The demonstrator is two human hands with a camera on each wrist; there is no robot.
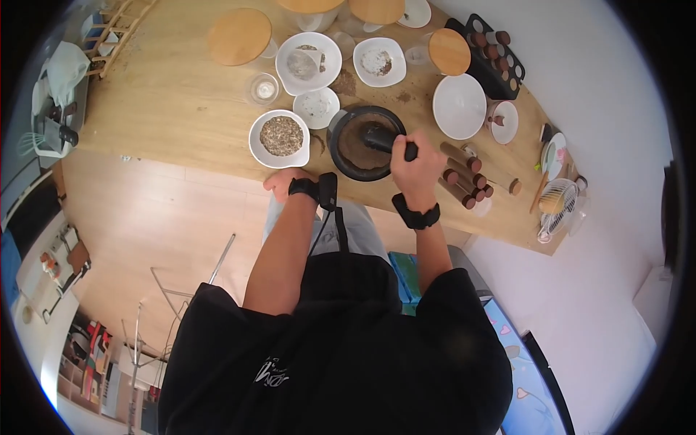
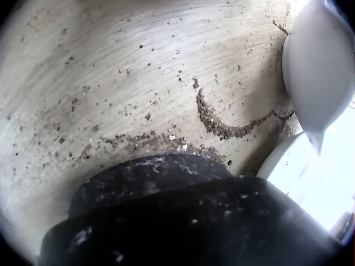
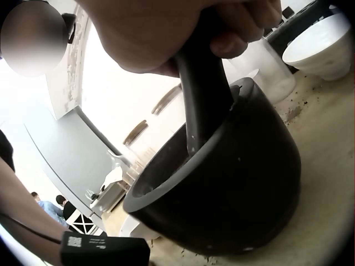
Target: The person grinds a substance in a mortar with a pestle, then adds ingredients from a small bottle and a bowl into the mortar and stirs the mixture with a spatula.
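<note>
Our right hand (image 1: 417, 170) grips the pestle (image 1: 377, 138), fingers curled round it, its end in the mortar (image 1: 334, 148) of brown powder (image 1: 355, 151). Our left hand (image 1: 286, 182), its grip unclear to us, is near the white bowl (image 1: 255, 147) of coarse brown bits (image 1: 281, 135).

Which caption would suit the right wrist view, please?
A right hand grips a black pestle standing in a deep black mortar on a pale wooden table.
</note>
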